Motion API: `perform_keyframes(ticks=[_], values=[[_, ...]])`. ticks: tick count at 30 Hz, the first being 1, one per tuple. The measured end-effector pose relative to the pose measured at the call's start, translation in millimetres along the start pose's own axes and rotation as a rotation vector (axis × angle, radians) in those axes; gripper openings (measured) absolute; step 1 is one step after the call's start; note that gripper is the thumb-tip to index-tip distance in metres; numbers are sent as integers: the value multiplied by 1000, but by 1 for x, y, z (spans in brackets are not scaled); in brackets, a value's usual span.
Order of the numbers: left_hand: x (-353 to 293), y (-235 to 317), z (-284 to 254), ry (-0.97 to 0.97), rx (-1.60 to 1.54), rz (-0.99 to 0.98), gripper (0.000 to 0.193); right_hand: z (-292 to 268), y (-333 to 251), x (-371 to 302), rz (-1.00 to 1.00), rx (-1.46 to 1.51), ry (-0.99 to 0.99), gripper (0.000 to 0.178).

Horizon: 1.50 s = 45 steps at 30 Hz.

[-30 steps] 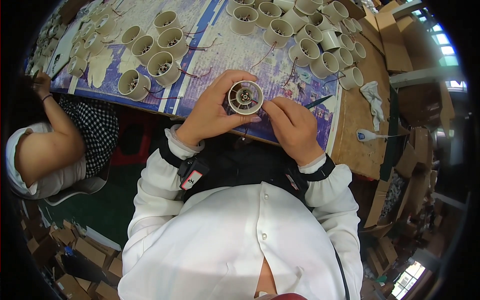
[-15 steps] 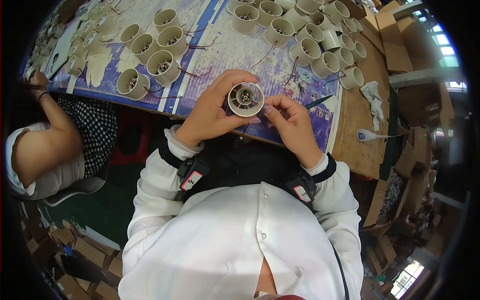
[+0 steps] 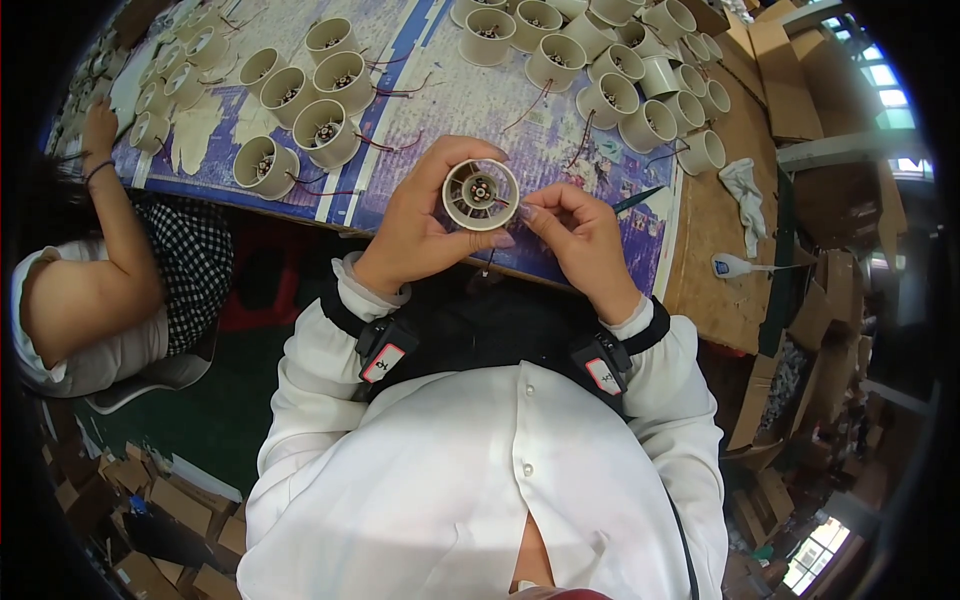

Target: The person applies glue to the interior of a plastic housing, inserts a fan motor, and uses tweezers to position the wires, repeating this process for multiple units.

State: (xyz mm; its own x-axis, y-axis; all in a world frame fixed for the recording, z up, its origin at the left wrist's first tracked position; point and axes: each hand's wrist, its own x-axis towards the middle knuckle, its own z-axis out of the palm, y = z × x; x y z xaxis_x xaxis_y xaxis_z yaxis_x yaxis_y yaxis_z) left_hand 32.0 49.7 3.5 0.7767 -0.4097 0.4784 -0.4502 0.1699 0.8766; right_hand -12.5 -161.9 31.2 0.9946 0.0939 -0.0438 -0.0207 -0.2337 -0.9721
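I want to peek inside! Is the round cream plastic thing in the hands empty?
Not empty: the round cream plastic housing has spokes and a small metal hub inside.

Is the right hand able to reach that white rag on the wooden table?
Probably yes. The crumpled white rag lies in the open on the bare wooden tabletop, to the right of the right hand, with nothing between them. But that hand is now pinching at the round cream plastic fan housing.

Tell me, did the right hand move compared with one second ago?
Yes, slightly. The right hand has drawn back from the round cream housing toward the table edge; only its fingertips now meet the rim, at its right side.
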Motion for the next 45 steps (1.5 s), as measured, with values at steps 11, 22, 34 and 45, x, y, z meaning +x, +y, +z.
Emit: perform_keyframes(ticks=[11,22,34,45], values=[[22,9,1,122,-223,-477,56,-7,-21,8,-541,-463,-32,7],[37,31,21,99,-625,-809,49,-4,-36,29,22,704,-136,13],[36,28,42,291,-587,-624,26,27,-20,1,-342,218,128,16],[24,25,34,171,-549,-363,51,-13,-30,5,-160,471,9,18]])
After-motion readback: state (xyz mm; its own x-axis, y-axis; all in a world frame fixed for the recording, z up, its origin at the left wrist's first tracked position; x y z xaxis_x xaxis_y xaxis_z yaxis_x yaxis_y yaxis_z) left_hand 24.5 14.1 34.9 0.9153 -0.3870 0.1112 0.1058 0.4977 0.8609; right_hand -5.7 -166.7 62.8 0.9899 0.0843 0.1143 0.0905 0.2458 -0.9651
